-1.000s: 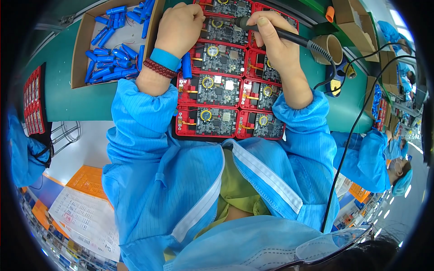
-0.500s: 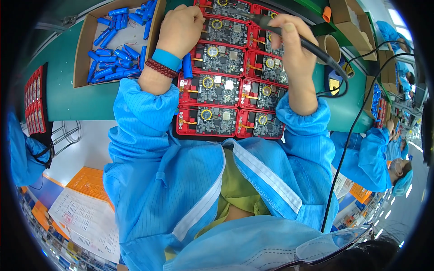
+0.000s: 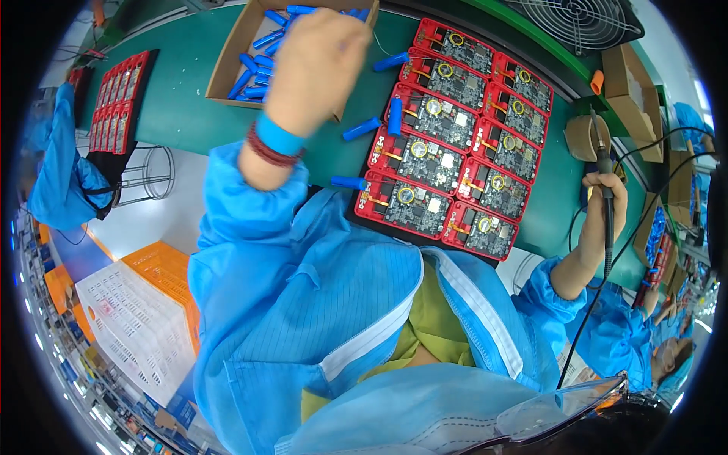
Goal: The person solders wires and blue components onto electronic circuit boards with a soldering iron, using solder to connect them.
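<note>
My left hand [image 3: 322, 68] is raised over the right side of a cardboard box [image 3: 221, 83] of blue cylindrical batteries [image 3: 267, 39]. Its fingers are smeared by motion, so a grip cannot be made out. At the right, my right hand [image 3: 609, 199] is closed around a soldering iron [image 3: 604, 163], tip pointing away from me beside a brown cardboard roll. Between the hands lie two columns of red cases [image 3: 425, 216] with dark circuit boards [image 3: 447, 120]. Several loose blue batteries [image 3: 362, 128] rest along their left edge, one of them [image 3: 394, 115] overlapping a case.
A cardboard roll [image 3: 580, 138] and an open carton [image 3: 631, 95] stand at the right, below a fan grille [image 3: 584, 19]. The iron's black cable [image 3: 629, 182] loops there. More red cases [image 3: 120, 98] lie far left. Co-workers in blue [image 3: 622, 326] sit at the right.
My right hand has moved the soldering iron away from the boards to the right. My left hand has left the cases for the battery box. The whole view has shifted.
</note>
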{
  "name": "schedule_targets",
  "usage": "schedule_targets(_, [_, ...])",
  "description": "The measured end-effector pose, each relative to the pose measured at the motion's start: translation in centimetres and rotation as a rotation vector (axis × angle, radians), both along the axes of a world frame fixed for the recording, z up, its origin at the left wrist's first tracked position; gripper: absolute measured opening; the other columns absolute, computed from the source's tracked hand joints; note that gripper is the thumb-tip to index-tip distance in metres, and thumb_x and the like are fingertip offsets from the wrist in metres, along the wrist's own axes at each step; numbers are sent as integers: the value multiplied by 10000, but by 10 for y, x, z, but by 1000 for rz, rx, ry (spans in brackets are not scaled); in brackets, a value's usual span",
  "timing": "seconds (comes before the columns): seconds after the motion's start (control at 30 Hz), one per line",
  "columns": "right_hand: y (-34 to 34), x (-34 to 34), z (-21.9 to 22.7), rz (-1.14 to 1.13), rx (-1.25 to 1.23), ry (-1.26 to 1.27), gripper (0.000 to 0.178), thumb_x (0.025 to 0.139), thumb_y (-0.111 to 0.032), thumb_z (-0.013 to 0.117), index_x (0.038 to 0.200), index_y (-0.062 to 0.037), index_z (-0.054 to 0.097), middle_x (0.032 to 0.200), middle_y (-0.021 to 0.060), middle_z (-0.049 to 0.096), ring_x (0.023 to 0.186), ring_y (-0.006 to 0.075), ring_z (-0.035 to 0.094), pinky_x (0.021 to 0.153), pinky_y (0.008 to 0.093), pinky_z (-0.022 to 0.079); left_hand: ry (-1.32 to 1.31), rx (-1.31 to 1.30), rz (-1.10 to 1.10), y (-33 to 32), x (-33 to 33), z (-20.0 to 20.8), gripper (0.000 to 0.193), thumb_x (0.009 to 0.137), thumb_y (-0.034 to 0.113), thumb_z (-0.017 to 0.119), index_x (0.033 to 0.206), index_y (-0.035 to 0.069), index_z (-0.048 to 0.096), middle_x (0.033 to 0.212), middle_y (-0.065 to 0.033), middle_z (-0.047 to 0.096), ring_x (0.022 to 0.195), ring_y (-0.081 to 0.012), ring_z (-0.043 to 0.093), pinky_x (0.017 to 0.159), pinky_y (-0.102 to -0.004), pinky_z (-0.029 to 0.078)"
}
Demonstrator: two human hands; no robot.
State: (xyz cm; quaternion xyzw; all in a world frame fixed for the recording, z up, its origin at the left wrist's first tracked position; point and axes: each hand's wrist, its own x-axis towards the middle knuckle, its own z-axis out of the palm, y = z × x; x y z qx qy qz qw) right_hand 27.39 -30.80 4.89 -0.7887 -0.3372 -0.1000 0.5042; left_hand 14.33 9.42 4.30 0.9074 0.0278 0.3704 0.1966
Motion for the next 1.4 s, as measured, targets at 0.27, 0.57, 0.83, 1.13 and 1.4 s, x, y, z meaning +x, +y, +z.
schedule_targets(0.27, [17,-19,20,-26,-61,54,236,891,-48,553,1124,-11,546,1037,131,614,852,151,600,776,274,457,563,145,79,90,-24,-37,173,842,94,527,968,82,645,902,-157,618,890,-346,584,803,-414,476])
schedule_targets(0.57, [25,-27,19,-19,-31,88,233,894,-58,558,1122,-12,555,976,122,633,832,129,585,765,259,459,867,-174,-99,97,-10,-36,123,814,97,549,922,67,600,835,-134,615,795,-273,596,707,-357,479])
schedule_targets(0.83, [25,-33,19,-29,-30,116,221,892,-45,548,1110,-11,563,968,117,636,832,130,584,757,254,467,741,-181,45,81,-23,-20,147,806,82,541,929,44,611,799,-132,614,769,-298,600,678,-362,479])
schedule_targets(1.13, [28,-35,12,-3,13,97,216,881,-38,567,1095,-10,571,951,109,635,821,135,589,749,254,469,985,-406,-53,78,-33,1,261,853,80,488,1070,27,622,842,-107,652,693,-162,619,651,-281,506])
schedule_targets(1.4, [25,-37,13,-6,9,73,208,878,-43,577,1082,-5,576,930,106,634,809,142,594,734,258,473,905,-851,-339,74,-40,4,303,854,-26,460,1135,-11,571,1060,-134,609,850,-183,657,733,-245,532])
